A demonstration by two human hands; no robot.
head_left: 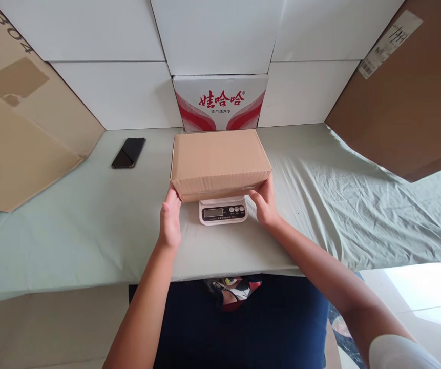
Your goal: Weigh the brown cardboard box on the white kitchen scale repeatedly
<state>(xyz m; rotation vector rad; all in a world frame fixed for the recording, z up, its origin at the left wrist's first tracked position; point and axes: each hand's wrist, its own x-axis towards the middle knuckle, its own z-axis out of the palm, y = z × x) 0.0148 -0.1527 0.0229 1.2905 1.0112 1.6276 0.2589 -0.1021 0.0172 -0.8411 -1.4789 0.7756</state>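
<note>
Across pale green cloth (89, 230), your left hand (170, 220) and right hand (265, 206) clasp a carton (222, 154) over the scale (223, 212); uneven pressure could tip it sideways.

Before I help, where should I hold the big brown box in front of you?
Probably by its left and right ends, near the front corners, where the left hand and right hand are. The box looks too wide for one hand, and its flat top shows no handle. Coming from the sides also avoids the scale's buttons in front.
</note>
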